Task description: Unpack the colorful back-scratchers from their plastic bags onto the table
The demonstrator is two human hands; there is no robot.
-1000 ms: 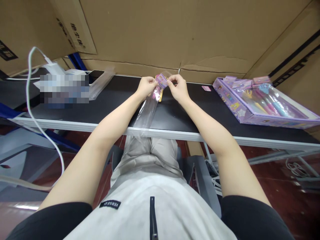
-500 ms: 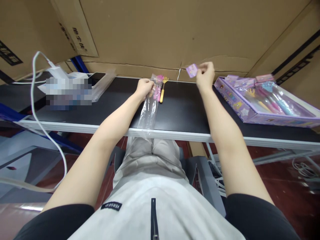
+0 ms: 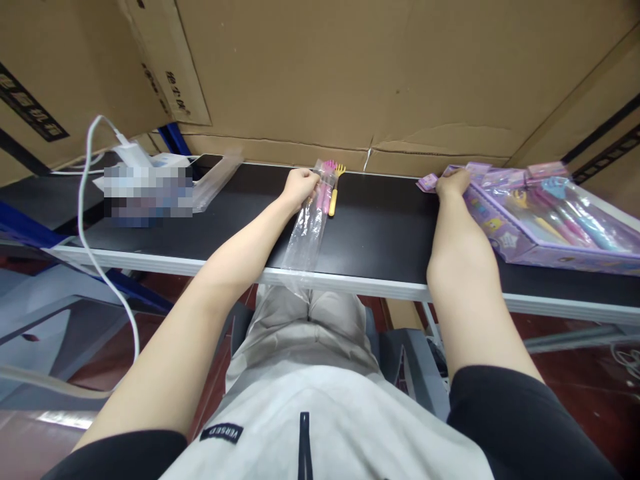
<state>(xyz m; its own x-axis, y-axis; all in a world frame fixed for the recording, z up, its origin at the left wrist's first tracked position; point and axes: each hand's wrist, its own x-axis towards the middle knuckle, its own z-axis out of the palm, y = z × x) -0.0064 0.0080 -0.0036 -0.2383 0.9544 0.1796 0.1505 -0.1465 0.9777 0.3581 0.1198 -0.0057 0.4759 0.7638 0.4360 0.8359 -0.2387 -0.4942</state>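
We log the hands well apart. Left hand (image 3: 301,188) clamps the far end of a clear bag (image 3: 306,237) that overhangs the table's (image 3: 380,233) near edge. Pink cutlery (image 3: 327,198) and yellow fork (image 3: 333,202) lie at its right. Right hand (image 3: 454,182) is by the box's (image 3: 500,230) far left corner, beside a card (image 3: 427,182); its grip we cannot tell.

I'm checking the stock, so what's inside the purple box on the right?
The purple box holds yellow, pink and blue cutlery in clear plastic, with purple cards toward its far side. Whatever lies beneath them is covered.
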